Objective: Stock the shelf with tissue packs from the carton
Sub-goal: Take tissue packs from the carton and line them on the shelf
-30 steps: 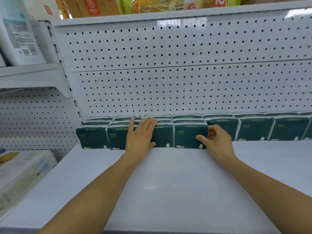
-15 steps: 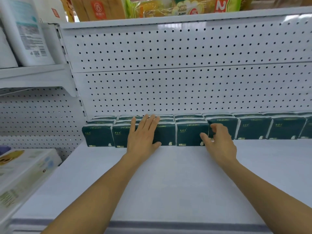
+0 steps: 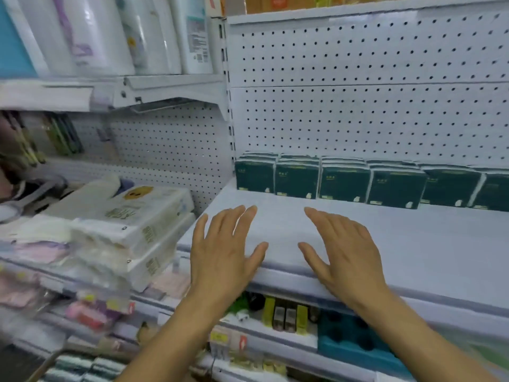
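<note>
A row of dark green tissue packs (image 3: 344,183) stands upright along the back of the white shelf (image 3: 413,244), against the pegboard. My left hand (image 3: 223,249) hovers over the shelf's front left part, fingers straight and spread, holding nothing. My right hand (image 3: 344,249) is beside it, also flat and empty. Both hands are well short of the packs. At the bottom left, rows of similar packs (image 3: 80,368) show in what may be the carton, blurred.
White tissue bundles (image 3: 129,216) are stacked on the neighbouring shelf to the left. Large white paper-roll packs (image 3: 110,34) stand on the upper left shelf. Below the white shelf's front edge sit small bottles (image 3: 283,315) and a blue box (image 3: 349,340).
Both hands have let go of the packs and drawn back toward the shelf's front edge. My view has swung left and down, showing the lower shelves.
</note>
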